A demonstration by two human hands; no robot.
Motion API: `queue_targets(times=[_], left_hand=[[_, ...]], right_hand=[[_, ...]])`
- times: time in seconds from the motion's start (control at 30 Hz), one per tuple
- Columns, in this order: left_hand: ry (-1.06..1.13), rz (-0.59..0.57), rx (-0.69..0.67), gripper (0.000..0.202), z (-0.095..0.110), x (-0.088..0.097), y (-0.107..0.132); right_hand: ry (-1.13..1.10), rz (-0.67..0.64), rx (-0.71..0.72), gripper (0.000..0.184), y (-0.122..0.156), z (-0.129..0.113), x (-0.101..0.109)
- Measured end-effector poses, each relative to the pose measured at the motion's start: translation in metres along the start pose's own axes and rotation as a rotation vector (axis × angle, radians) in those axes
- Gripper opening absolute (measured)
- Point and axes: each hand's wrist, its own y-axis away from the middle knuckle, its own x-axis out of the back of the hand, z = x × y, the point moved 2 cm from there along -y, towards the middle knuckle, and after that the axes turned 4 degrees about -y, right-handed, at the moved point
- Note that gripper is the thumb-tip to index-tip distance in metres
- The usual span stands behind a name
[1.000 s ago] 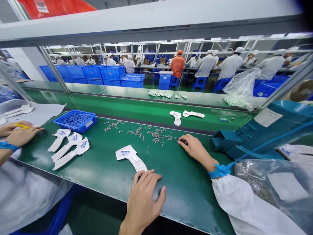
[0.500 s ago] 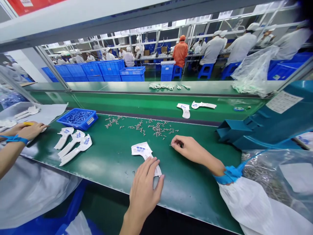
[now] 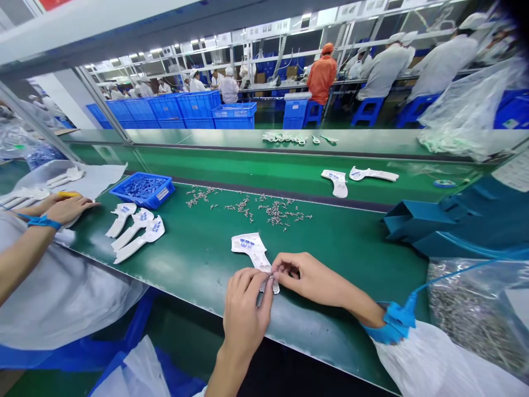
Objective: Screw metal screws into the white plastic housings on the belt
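In the middle of the green table point(image 3: 343, 234) we see a white handle point(image 3: 251, 246) with blue marks on its wide end. It lies flat near the front edge, and its narrow end is partly covered by the two hands, so we cannot see its full shape there.

The right hand point(image 3: 308, 277) pinches with thumb and forefinger a tiny metal piece point(image 3: 271, 277), which is too small for us to say what it is. Its other fingers are curled, and partly hidden. The left hand point(image 3: 247, 303) has its fingertips at the same place, over the handle's narrow end; we cannot tell if they also grip the piece or only touch near it.

Behind the handle are scattered small metal parts point(image 3: 275, 212), whose exact form we cannot make out. To the left, three white handles point(image 3: 140, 216) lie overlapping just beside a blue tray point(image 3: 154, 200) of blue pieces.

At the left edge, a co-worker's hand point(image 3: 72, 210) partly hides something yellow point(image 3: 69, 194). On the right, a clear bag point(image 3: 471, 314) is cut off by the frame and partly covered by the white sleeve point(image 3: 417, 358).
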Motion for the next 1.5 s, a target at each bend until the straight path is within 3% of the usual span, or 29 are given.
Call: queue_targets(times=[0.27,0.47,0.63,0.87,1.2,1.5], left_hand=[[-0.055,0.097,0.048,0.010,0.000,0.001,0.000],[-0.143,0.041,0.063,0.018,-0.003,-0.003,0.001],[-0.336,-0.084,0.190,0.065,-0.001,-0.009,-0.001],[-0.245,-0.338,0.077,0.066,0.001,-0.004,-0.002],[-0.191,-0.346,0.102,0.067,0.000,-0.003,-0.002],[-0.180,-0.323,0.103,0.064,0.001,-0.001,-0.002]], right_hand=[[-0.219,0.003,-0.020,0.020,-0.006,0.006,-0.008],[-0.193,-0.006,-0.038,0.023,-0.010,0.008,-0.004],[0.048,-0.053,-0.057,0.022,-0.013,-0.002,0.010],[0.479,-0.266,-0.059,0.016,-0.025,-0.026,0.009],[0.784,-0.336,-0.228,0.013,-0.036,-0.041,0.009],[0.901,-0.262,-0.321,0.008,-0.042,-0.043,0.005]])
